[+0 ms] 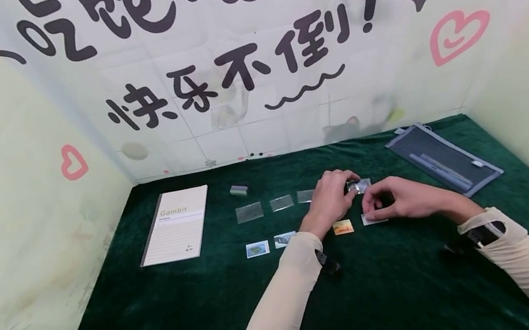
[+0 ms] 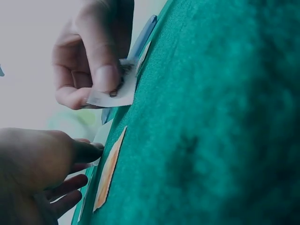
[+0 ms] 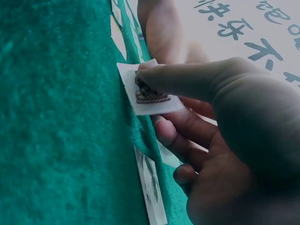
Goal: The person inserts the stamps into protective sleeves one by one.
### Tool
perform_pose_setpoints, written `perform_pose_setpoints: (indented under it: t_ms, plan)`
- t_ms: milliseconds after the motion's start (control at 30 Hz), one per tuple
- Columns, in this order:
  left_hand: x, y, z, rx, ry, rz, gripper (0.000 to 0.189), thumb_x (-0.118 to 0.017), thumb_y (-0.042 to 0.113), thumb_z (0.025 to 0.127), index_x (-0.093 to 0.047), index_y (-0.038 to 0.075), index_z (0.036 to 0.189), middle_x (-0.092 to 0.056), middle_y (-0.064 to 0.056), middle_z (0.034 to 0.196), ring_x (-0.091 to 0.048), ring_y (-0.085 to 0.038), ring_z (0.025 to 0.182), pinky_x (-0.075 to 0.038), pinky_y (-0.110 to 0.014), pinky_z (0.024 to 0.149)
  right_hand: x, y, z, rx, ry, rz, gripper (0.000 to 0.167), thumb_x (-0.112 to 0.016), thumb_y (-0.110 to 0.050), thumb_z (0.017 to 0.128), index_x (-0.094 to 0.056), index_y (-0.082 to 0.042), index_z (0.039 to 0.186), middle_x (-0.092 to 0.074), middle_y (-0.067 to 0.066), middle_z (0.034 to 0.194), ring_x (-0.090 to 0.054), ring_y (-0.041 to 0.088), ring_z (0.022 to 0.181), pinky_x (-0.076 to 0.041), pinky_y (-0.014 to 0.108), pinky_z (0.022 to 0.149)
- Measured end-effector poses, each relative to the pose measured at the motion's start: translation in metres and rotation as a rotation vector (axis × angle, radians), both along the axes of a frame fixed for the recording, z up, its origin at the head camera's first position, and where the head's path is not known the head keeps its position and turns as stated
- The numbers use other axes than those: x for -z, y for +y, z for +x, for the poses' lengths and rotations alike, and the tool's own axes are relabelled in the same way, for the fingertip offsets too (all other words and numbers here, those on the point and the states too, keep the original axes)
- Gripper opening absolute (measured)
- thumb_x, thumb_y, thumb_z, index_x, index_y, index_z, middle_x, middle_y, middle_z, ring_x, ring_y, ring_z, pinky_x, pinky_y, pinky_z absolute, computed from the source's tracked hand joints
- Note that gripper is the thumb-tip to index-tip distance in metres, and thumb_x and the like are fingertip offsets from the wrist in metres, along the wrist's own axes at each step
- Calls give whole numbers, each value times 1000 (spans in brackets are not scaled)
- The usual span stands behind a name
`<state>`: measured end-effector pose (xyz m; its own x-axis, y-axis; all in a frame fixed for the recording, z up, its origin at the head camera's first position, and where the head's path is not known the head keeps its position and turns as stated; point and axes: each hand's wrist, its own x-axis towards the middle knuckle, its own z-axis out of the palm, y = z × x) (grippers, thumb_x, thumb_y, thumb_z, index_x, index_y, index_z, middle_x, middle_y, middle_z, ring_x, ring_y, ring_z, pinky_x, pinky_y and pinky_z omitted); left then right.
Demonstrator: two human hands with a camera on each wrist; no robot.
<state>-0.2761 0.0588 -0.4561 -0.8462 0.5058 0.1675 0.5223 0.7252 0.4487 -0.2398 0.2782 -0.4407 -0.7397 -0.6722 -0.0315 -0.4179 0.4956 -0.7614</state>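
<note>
My right hand pinches a white postage stamp with a perforated edge and a brown figure between thumb and fingers. The stamp is held tilted, just above the green cloth. Another stamp lies on the cloth below that hand. To its left, my left hand pinches the edge of a clear plastic sleeve with thumb and forefinger; part of the sleeve is hidden behind the fingers. An orange stamp lies near the left wrist. Farther left are two blue-toned stamps, one fully visible, the other partly behind the sleeve cuff.
More clear sleeves lie in a row left of the hands. A small two-tone block sits behind them. At left lies a notebook; at back right, a blue mesh zip pouch with pens inside. Printed cloth walls surround the table.
</note>
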Motion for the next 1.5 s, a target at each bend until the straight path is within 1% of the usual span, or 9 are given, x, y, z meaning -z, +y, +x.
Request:
perform_pose_setpoints:
  t_ms: [167, 300, 533, 733, 867, 1100, 1300, 1400, 1500]
  plan:
    - [0, -1, 0, -9, 3, 12, 30, -74, 27, 105, -73, 26, 135, -71, 3, 136, -61, -15, 121, -56, -34, 108, -1, -1, -1, -13, -18, -36, 5, -75, -23, 105, -75, -21, 109, -70, 1, 94, -61, 17, 80, -53, 28, 73]
    - [-2, -3, 1, -6, -15, 68, 30, -76, 22, 104, -73, 24, 134, -71, 2, 136, -64, -14, 120, -58, -33, 108, -5, -2, -1, -2, -45, -37, 6, -74, -25, 105, -75, -23, 111, -69, 2, 93, -62, 19, 78, -53, 29, 70]
    - [-4, -5, 1, 13, -33, 179, 26, -73, 14, 105, -73, 20, 130, -71, 2, 122, -66, -6, 101, -58, -19, 92, -7, -4, 0, 10, -45, -34, 3, -75, -26, 104, -77, -25, 107, -68, 2, 87, -60, 20, 72, -52, 30, 67]
    - [-12, -12, 0, 52, -89, 357, 24, -70, 11, 106, -72, 16, 129, -76, 0, 119, -69, -2, 100, -57, -14, 93, -7, -2, 0, 18, -9, -71, 4, -75, -22, 104, -77, -23, 107, -67, 2, 83, -60, 19, 68, -53, 30, 64]
    - [-17, -29, 3, 65, -152, 458, 20, -69, 14, 107, -74, 15, 127, -78, 0, 117, -70, -1, 98, -58, -15, 91, -6, -2, 1, 49, 28, -89, 5, -75, -20, 104, -77, -22, 108, -70, 1, 86, -62, 18, 69, -54, 29, 64]
    - [-16, -69, 12, 15, -200, 541, 13, -70, 23, 108, -77, 22, 119, -77, 5, 115, -72, -4, 98, -62, -23, 89, -9, -16, 2, 118, 24, -99, 9, -73, -26, 106, -75, -20, 113, -76, 3, 92, -68, 21, 70, -59, 32, 65]
    - [-17, -94, 23, 4, -238, 590, 13, -70, 30, 108, -74, 22, 117, -77, 4, 114, -74, -7, 103, -63, -30, 96, -14, -36, 1, 178, -11, -143, 14, -74, -32, 105, -75, -22, 113, -78, 14, 93, -70, 30, 63, -58, 34, 54]
    - [-19, -104, 28, 2, -278, 622, 14, -68, 30, 109, -71, 20, 118, -79, 3, 116, -77, -8, 104, -64, -33, 97, -16, -48, 0, 206, 0, -151, 16, -75, -37, 104, -76, -24, 114, -78, 16, 91, -71, 34, 66, -57, 34, 51]
    - [-21, -114, 33, 10, -319, 669, 17, -66, 27, 110, -68, 15, 121, -82, 0, 115, -80, -11, 102, -65, -35, 96, -16, -59, -1, 212, 28, -166, 18, -75, -36, 104, -75, -23, 117, -78, 16, 94, -73, 36, 72, -60, 36, 54]
